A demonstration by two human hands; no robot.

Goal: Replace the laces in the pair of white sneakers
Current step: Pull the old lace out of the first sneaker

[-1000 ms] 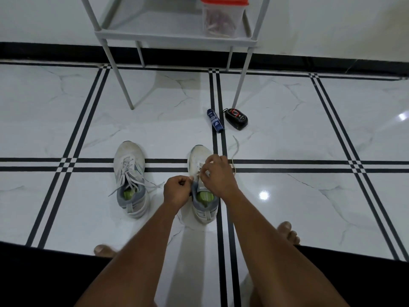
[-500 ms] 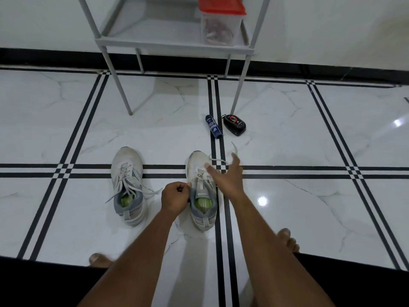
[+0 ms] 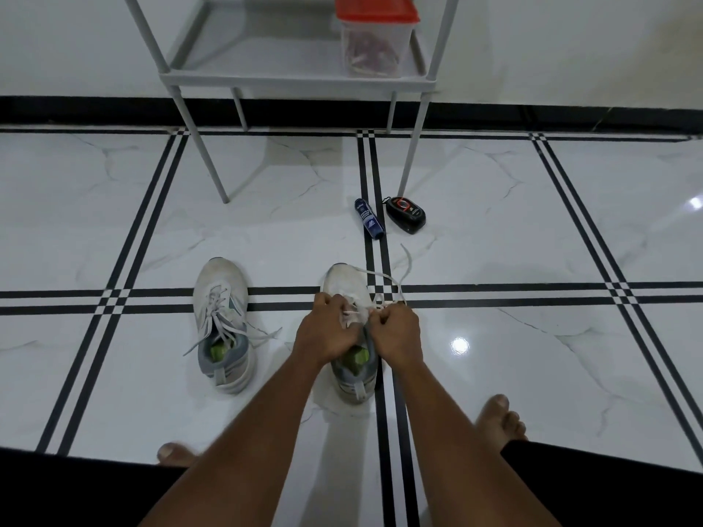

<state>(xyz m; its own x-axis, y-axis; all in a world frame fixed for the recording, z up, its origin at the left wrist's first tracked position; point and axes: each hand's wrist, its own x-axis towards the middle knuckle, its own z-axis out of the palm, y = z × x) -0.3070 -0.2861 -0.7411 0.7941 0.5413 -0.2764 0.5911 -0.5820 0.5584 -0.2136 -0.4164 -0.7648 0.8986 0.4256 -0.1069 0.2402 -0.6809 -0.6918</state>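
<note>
Both hands work over the right-hand sneaker (image 3: 347,283), which stands on the white marble floor (image 3: 532,355) with its toe pointing away from the person, straddling the black double stripe. The left hand (image 3: 326,334) lies over the shoe's lacing area with its fingers (image 3: 330,303) curled downward; they appear to pinch the white lace (image 3: 384,277) near the eyelets, though the exact hold is hidden under the knuckles. The right hand (image 3: 395,332) sits just beside it, almost touching, its fingers (image 3: 385,313) curled tight into a near fist and gripping the same lace. From between the two hands the lace loops forward over the toe and to the right, its loose end trailing on the floor toward the far side.

The other sneaker (image 3: 222,321) stands well to the left, parallel to the first, still laced, with its lace ends splayed loosely on both sides. Both shoes show green insoles at the opening.

Farther off on the floor lie a blue tube (image 3: 368,218) and a small black device (image 3: 406,214), near each other. Behind them stands a grey metal rack (image 3: 296,79), whose shelf carries a clear container with a red lid (image 3: 374,36).
</note>
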